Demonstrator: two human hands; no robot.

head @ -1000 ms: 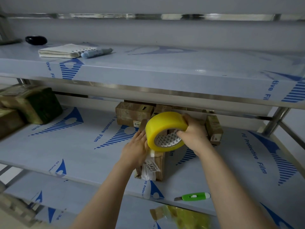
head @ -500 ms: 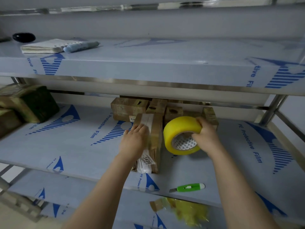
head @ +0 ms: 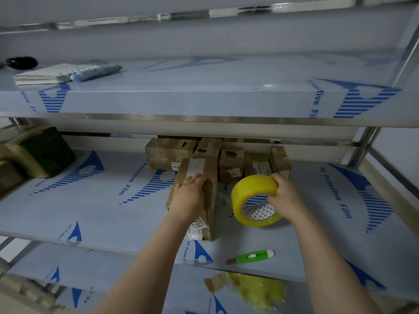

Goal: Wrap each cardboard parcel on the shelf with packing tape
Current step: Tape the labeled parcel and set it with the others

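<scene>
Starting at the far left of the middle shelf [head: 90,214], dark taped parcels [head: 38,150] stand against the edge of the view. On the upper shelf [head: 204,87] above them lie a black object [head: 21,62], a notebook [head: 45,74] and a blue marker [head: 97,70], the marker resting partly on the notebook. At the centre of the middle shelf a long cardboard parcel [head: 212,171] stands on its narrow side, its labelled end toward the front edge. The left hand [head: 188,198] rests on top of it, fingers straight and close together, pressing it down. More cardboard parcels [head: 170,152] are stacked behind, against the back rail. Just right of the long parcel, the right hand [head: 285,198] grips a yellow tape roll [head: 251,196], fingers curled over its rim; the roll stands on edge on the shelf. A green utility knife [head: 254,256] lies near the front edge. Crumpled yellow tape [head: 258,288] sits on the lower shelf.
</scene>
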